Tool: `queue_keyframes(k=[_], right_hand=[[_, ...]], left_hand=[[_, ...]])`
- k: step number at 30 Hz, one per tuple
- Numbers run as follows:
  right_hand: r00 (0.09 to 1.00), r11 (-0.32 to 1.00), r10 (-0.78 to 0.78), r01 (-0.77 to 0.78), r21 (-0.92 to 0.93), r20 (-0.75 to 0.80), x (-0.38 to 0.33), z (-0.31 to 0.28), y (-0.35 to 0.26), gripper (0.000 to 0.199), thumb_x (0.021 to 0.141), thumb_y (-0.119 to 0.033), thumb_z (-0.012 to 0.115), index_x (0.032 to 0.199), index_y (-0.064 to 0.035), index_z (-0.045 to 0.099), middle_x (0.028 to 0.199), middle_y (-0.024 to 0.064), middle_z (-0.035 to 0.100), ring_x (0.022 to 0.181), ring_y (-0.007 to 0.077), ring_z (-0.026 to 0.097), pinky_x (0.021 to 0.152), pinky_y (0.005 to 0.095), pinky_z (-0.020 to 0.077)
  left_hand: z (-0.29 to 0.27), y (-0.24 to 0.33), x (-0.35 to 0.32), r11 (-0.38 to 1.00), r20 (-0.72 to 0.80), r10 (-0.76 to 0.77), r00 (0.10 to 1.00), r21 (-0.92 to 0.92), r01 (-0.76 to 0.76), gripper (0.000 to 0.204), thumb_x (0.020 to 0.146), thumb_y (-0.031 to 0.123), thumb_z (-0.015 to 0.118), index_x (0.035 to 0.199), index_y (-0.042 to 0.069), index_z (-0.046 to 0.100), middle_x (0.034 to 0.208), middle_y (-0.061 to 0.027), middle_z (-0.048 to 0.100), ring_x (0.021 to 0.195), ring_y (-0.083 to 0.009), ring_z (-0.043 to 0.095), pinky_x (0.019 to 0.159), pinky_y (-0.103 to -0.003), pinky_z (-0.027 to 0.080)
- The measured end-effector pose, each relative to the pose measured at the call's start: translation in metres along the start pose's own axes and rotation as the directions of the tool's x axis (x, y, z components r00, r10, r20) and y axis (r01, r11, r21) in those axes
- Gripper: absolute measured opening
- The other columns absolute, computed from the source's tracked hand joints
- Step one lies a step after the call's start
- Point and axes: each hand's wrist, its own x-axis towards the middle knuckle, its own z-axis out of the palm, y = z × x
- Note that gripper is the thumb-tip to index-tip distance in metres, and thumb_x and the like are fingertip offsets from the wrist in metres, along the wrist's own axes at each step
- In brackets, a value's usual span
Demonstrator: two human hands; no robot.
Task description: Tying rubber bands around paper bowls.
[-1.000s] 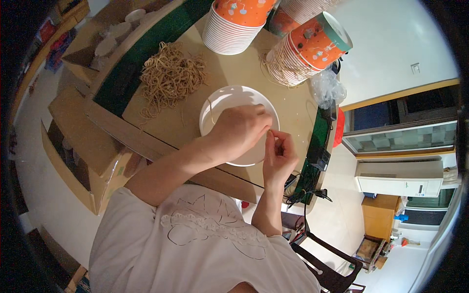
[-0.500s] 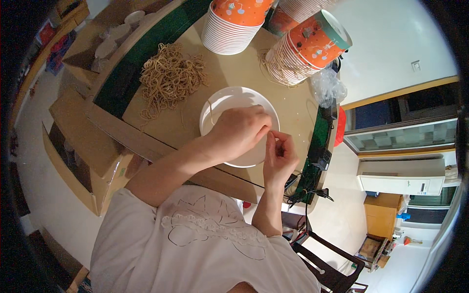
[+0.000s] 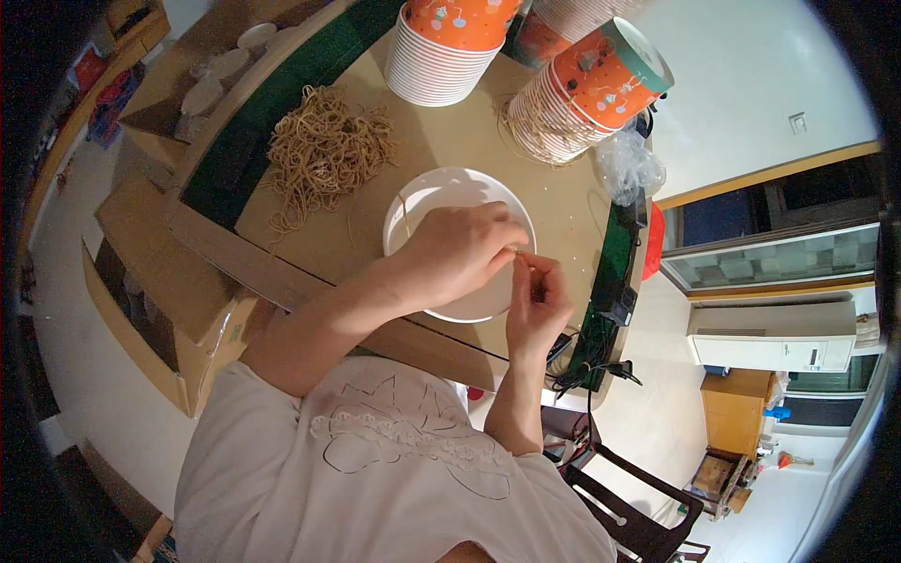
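Left hand (image 3: 469,235) was observed palm down over a white bowl (image 3: 450,188) on the desk (image 3: 568,206); right hand (image 3: 540,296) was at the bowl's near right edge. Fingers of both were drawn into closed pinches, tips meeting at a small tan bit (image 3: 513,250), apparently gripped between them; too small to identify. A thin tan strand (image 3: 405,212) showed inside the bowl's left side. Beyond it, to the left, lay a tangled heap of tan cord (image 3: 328,145). An orange-and-white cup stack (image 3: 443,61) stood at the far side; a tilted stack (image 3: 601,80) to its right had cord looped about it, near a clear plastic bag (image 3: 631,167).
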Motion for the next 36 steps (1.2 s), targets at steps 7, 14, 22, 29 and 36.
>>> queue_keyframes(k=[7,14,22,29,36], right_hand=[[1.000,1.000,-0.002,0.002,-0.001,0.013,0.000,-0.001,-0.001,0.004,0.086,-0.005,0.062,0.088,-0.0016,0.062,0.063,-0.0019,0.054,0.057,0.0019,0.044,0.050,0.0183,0.0363],[0.999,1.000,-0.010,0.011,-0.005,0.036,-0.002,-0.005,-0.001,0.005,0.086,-0.005,0.062,0.089,-0.0005,0.061,0.067,-0.0006,0.057,0.060,0.0034,0.046,0.053,0.0191,0.0388],[0.999,1.000,-0.018,0.018,0.020,0.029,0.000,-0.014,0.004,0.004,0.087,-0.004,0.061,0.087,-0.0009,0.061,0.068,-0.0012,0.057,0.061,0.0027,0.046,0.053,0.0182,0.0378],[0.999,0.998,0.018,-0.021,0.055,0.043,0.001,-0.012,-0.007,0.006,0.085,-0.005,0.064,0.089,-0.0007,0.063,0.070,-0.0016,0.059,0.060,0.0015,0.045,0.051,0.0170,0.0347],[0.991,0.990,-0.136,0.136,0.041,-0.002,0.003,-0.022,-0.006,0.007,0.081,0.000,0.067,0.086,-0.0021,0.063,0.078,0.0037,0.059,0.057,0.0041,0.044,0.050,0.0183,0.0337]], left_hand=[[0.001,0.001,0.001,0.996,0.072,0.006,0.997,0.087,-0.012,0.009,0.076,0.013,0.063,0.071,0.007,0.062,0.079,-0.0055,0.057,0.067,-0.0254,0.062,0.058,-0.038,0.050],[-0.002,0.005,0.002,0.997,0.036,-0.081,0.996,0.012,0.080,0.005,0.073,0.011,0.063,0.071,0.007,0.061,0.080,-0.0072,0.058,0.067,-0.0266,0.061,0.059,-0.039,0.050],[-0.013,-0.002,0.005,0.993,0.027,-0.119,0.993,-0.014,0.119,0.008,0.076,0.014,0.064,0.074,0.006,0.062,0.080,-0.0086,0.059,0.071,-0.0288,0.061,0.062,-0.039,0.049],[-0.020,0.015,0.008,0.992,0.087,-0.088,0.992,-0.080,0.095,0.009,0.077,0.012,0.067,0.079,0.004,0.063,0.078,-0.0106,0.059,0.073,-0.0286,0.061,0.064,-0.037,0.047],[-0.029,0.027,0.011,1.000,-0.017,-0.020,1.000,-0.022,0.019,0.008,0.077,0.009,0.067,0.081,0.003,0.062,0.081,-0.0099,0.058,0.070,-0.0283,0.060,0.063,-0.037,0.047]])
